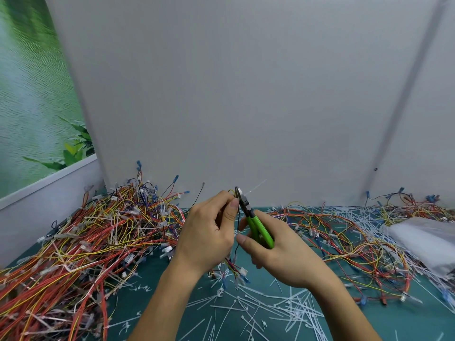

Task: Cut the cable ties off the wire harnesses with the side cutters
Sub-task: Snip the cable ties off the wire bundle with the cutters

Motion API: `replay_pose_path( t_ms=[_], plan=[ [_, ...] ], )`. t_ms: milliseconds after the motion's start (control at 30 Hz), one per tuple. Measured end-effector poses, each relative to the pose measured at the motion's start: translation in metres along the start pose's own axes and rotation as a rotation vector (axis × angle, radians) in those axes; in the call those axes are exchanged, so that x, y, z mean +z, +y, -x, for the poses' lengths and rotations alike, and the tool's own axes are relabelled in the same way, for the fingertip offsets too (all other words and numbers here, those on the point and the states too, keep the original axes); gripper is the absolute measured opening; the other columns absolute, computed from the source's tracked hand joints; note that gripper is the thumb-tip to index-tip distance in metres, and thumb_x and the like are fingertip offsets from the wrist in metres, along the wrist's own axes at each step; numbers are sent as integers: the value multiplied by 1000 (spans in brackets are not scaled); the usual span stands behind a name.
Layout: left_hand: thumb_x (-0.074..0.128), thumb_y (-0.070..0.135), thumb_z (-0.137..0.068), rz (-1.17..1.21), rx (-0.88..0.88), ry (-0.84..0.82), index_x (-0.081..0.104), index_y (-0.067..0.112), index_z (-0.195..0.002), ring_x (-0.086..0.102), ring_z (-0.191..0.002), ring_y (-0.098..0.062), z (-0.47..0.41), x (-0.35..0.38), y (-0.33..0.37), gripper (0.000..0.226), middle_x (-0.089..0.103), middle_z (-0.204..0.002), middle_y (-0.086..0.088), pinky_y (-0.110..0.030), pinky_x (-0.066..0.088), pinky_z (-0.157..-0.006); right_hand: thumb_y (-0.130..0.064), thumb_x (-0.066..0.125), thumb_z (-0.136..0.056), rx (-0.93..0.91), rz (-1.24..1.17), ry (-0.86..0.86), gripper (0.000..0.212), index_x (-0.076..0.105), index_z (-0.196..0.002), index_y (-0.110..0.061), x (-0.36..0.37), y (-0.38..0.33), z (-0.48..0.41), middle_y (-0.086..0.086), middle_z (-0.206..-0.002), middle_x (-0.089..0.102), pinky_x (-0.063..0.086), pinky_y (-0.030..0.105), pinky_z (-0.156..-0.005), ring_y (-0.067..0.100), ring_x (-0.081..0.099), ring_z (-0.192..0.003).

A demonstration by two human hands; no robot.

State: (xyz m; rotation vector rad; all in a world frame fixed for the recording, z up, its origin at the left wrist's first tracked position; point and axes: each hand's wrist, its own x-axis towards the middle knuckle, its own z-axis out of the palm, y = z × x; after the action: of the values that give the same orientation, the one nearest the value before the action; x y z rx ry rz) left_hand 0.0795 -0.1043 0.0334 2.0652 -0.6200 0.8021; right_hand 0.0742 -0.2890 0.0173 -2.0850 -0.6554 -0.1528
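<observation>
Right forearm [344, 311] over green mat [204, 294], cut ties [290, 306] scattered; grey wall [221, 94] behind.

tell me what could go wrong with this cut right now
1. The tips of the side cutters, held in the right hand, sit right beside the thumb of the left hand, which pinches the wire harness. A slip could nick it.
2. Thin wires run close to the blades next to the cable tie, so a wire might get cut instead.
3. The tie's free tail points up and away and may fly off when cut.
</observation>
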Motion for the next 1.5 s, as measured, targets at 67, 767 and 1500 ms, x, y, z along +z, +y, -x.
replay_pose_path(
  t_ms=[67, 767, 1500],
  plan=[
    [50, 28, -107, -2, -1, -3, 57, 28, -89, 49, -55, -13, 0, 0, 0, 20, 53, -67, 4, -16, 28, -47, -43, 63, -99, -19, 19, 22, 10, 56, -100, -36, 1, 2, 0, 1, -77, 61, 57, 46, -69, 21, 61, -68],
    [48, 33, -107, 16, -12, 4, 55, 30, -88, 50, -55, -17, 2, 1, 1, 21, 54, -69, 6, -30, 34, -44, -34, 61, -102, -56, 75, 104, 15, 56, -89, -31, 1, 1, -1, -11, -71, 56, 37, 19, -57, 8, 46, -62],
    [50, 30, -107, 19, -22, 15, 55, 28, -86, 51, -57, -18, 1, 1, -2, 21, 54, -68, 5, -27, 33, -45, -38, 63, -100, -21, 49, 43, 7, 58, -97, -34, 3, 3, -2, -10, -73, 57, 52, 37, -60, 8, 50, -60]
  ],
)
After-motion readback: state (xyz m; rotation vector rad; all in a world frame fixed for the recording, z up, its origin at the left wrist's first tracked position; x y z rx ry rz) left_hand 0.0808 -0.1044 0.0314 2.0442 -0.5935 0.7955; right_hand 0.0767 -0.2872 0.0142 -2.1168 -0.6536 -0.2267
